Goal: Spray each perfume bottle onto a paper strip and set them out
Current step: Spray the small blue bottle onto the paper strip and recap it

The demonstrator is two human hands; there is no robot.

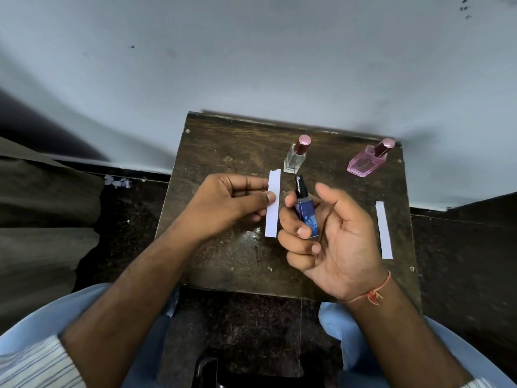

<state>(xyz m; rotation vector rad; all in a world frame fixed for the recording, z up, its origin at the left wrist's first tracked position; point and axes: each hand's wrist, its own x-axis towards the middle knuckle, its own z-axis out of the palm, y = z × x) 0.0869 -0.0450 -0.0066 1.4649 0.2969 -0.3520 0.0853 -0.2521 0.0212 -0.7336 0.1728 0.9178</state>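
Observation:
My right hand (333,233) holds a small blue perfume bottle (307,217) with a black spray nozzle, its fingers wrapped round the body and the thumb raised free. Just left of it, my left hand (229,205) pinches a white paper strip (273,203) upright between thumb and fingers, close beside the nozzle. A clear glass bottle (296,158) with a pink cap stands behind the strip. A pink bottle (366,161) with a pink cap stands at the table's far right corner. A second white strip (383,231) lies flat near the right edge.
The small dark wooden table (223,247) stands against a pale wall (251,65). Dark floor surrounds it, with paper scraps (117,182) at the wall base on the left. My knees in light blue trousers (84,317) flank the table's near edge.

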